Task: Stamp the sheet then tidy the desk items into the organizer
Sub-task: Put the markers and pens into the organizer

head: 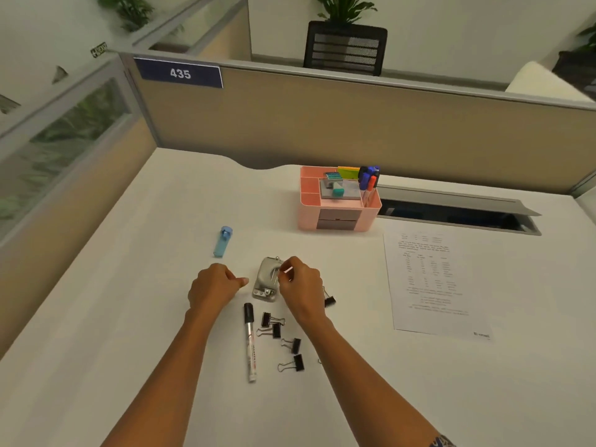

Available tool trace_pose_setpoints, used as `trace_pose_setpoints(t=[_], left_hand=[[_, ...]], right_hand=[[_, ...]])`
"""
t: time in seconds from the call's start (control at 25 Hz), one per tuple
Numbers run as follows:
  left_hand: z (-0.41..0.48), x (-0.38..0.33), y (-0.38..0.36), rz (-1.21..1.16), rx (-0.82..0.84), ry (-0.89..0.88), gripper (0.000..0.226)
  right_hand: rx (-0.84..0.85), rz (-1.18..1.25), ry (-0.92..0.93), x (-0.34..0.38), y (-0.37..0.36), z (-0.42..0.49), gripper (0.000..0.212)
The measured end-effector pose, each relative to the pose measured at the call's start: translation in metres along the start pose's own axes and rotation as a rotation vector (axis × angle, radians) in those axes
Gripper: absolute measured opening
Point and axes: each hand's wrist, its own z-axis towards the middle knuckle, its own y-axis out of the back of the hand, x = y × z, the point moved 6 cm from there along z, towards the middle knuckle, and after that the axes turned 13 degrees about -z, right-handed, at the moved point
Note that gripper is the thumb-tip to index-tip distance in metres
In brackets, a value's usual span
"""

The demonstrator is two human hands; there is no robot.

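On the white desk (129, 317), curled right hand (301, 285) touches the hole punch (267, 282), lengthwise away; left hand (214, 287) fisted.

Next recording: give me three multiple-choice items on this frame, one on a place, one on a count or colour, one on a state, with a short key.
1. Where does the printed sheet lie relative to the pink organizer?
A. To its left, by the blue tube
B. In front of it and to the right
C. Inside it

2. What colour is the cap of the marker lying on the desk?
A. Black
B. Red
C. Green

3. What is the right hand doing?
A. Lying flat on the sheet
B. Gripping the marker
C. Pinching a small thin item beside the grey metal device

Key: 1 B, the sheet lies right of the hands, nearer than the organizer. 2 A, the cap end is dark black. 3 C, thumb and finger meet on a thin pale piece at the device's edge.
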Motion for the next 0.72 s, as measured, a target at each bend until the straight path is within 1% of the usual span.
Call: trace_pose_setpoints(t=[0.12, 0.24, 0.36, 0.48, 0.6, 0.72], left_hand=[[-0.008, 0.018, -0.005, -0.019, 0.1, 0.051, 0.04], [-0.015, 0.027, -0.009, -0.03, 0.176, 0.095, 0.04], [-0.02, 0.035, -0.015, -0.051, 0.235, 0.133, 0.03], [-0.022, 0.038, -0.02, -0.134, 0.273, 0.149, 0.016], [-0.023, 0.04, -0.021, -0.21, 0.289, 0.156, 0.014], [-0.022, 0.032, -0.015, -0.306, 0.297, 0.149, 0.011]], right_hand=[[0.1, -0.024, 0.004, 0.012, -0.021, -0.016, 0.015], [0.171, -0.035, -0.011, 0.021, -0.035, -0.028, 0.014], [0.225, -0.056, -0.029, 0.027, -0.047, -0.037, 0.014], [0.249, -0.082, -0.057, 0.033, -0.056, -0.045, 0.016], [0.263, -0.007, -0.116, 0.03, -0.062, -0.046, 0.018], [0.27, 0.081, -0.15, 0.027, -0.055, -0.042, 0.027]])
